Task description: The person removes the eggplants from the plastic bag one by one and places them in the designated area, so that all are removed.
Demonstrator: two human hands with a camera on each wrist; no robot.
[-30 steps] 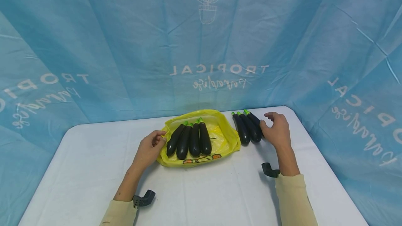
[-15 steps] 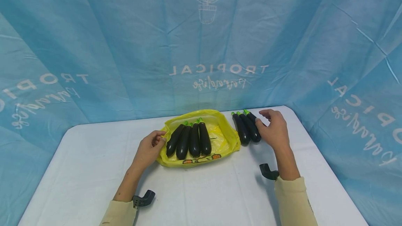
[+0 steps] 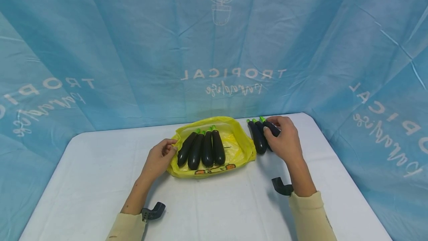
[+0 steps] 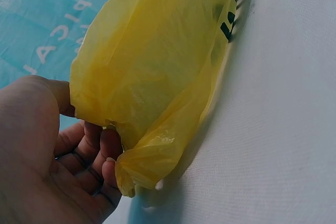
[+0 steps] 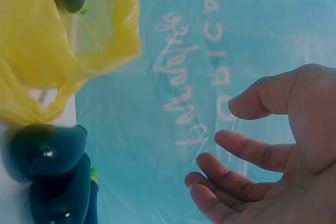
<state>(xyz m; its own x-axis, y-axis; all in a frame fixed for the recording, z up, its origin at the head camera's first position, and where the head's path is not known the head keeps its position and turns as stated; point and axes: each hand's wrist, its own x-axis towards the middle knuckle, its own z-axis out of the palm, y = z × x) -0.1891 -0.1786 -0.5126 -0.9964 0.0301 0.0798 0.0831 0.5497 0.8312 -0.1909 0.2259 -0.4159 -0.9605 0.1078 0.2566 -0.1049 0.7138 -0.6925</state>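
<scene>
A yellow plastic bag lies with its mouth spread, several dark eggplants side by side in it, green stems pointing away. My left hand pinches the bag's left edge; in the left wrist view the thumb goes behind the film and the fingers curl against it. Right of the bag lie three more eggplants. Over the rightmost eggplant hovers my right hand, thumb and fingers apart. In the right wrist view nothing is between its fingers, and the eggplants show at lower left.
A white-covered table carries everything. Behind it and at both sides hangs a blue printed curtain. Dark curved mounts sit on both wrists.
My right hand has moved left, from beside the rightmost eggplant to over it. The left hand, bag and eggplants have stayed in place.
</scene>
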